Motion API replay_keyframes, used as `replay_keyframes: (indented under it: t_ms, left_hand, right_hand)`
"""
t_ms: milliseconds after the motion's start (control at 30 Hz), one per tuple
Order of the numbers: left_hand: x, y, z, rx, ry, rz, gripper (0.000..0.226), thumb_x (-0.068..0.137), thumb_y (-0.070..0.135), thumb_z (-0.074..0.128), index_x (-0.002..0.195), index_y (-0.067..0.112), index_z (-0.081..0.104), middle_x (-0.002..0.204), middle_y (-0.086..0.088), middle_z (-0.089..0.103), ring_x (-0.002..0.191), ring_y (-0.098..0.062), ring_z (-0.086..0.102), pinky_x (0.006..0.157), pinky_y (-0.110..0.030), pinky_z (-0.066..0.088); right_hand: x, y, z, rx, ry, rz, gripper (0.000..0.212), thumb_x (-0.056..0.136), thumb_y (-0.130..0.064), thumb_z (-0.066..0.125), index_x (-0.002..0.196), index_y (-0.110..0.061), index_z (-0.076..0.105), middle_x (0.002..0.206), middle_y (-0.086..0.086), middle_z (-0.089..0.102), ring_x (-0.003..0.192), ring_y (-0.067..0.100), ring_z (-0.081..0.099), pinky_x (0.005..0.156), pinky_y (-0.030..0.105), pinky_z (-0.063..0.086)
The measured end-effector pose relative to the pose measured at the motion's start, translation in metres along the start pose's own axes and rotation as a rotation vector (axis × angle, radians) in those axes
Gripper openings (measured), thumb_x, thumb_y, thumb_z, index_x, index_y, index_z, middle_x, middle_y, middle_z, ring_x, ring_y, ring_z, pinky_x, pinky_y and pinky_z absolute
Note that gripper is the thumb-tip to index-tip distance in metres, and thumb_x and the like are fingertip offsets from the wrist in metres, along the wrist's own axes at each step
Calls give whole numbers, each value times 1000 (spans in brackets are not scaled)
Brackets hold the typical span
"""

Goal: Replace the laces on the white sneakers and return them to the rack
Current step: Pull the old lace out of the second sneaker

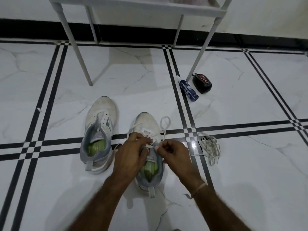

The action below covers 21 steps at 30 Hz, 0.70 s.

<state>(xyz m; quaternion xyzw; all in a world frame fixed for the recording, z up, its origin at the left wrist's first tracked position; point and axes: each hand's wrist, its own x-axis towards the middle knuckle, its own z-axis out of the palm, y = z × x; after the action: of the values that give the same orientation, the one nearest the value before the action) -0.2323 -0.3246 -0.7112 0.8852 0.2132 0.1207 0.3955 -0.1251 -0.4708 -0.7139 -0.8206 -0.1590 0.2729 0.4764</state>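
Two white sneakers with grey collars and green insoles stand on the tiled floor, toes pointing away. The left sneaker [100, 129] has bare eyelets and no lace. The right sneaker [146, 125] carries a white lace [164, 123] threaded through its lower eyelets, with a loose loop lying to the right of the toe. My left hand [131, 154] pinches the lace over the tongue. My right hand [173, 152] pinches the lace's other end just beside it. Both hands hide the upper eyelets.
A tangled pile of white laces [209, 148] lies on the floor to the right. Further back are a blue spray bottle [189, 89] on its side and a black shoe-polish case [202, 83]. The white rack [138, 9] stands at the top on thin legs.
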Motion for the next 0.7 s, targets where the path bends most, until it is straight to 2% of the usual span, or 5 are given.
replay_keyframes:
  t_ms: [167,300,367,533,700]
  left_hand:
    - [15,-3,6,-3,-1,-78,5,87,29,73,91,27,72,98,11,61,87,-13,65,73,-34,54]
    - [18,1,4,-1068,93,-687,9,97,16,63,91,15,70,83,4,74,74,-13,66,53,-19,51]
    - [14,0,3,-1329,130,-837,14,101,20,55,94,16,66,74,4,69,64,-11,59,47,-18,45]
    - [14,1,8,-732,114,-475,17,87,19,78,95,18,63,67,3,63,61,-11,58,52,-21,46]
    - [27,-1,0,-144,-114,-156,19,74,37,86,72,26,71,62,8,65,60,-7,60,60,-32,51]
  right_hand:
    - [2,-3,1,-53,61,-28,28,84,-49,74,78,-23,72,74,-5,73,72,12,71,72,49,61]
    - [5,3,-3,-11,90,13,35,78,-55,67,75,-21,70,71,-1,72,71,18,70,71,52,60]
    - [5,4,-2,-24,85,12,30,81,-50,70,76,-20,70,72,-1,72,72,18,70,72,52,59]
    - [5,5,-3,-44,85,9,29,80,-53,67,75,-25,70,72,-6,71,71,12,69,74,50,59]
    - [1,5,-4,-18,86,13,39,76,-60,64,75,-21,69,72,-2,71,71,16,69,72,52,58]
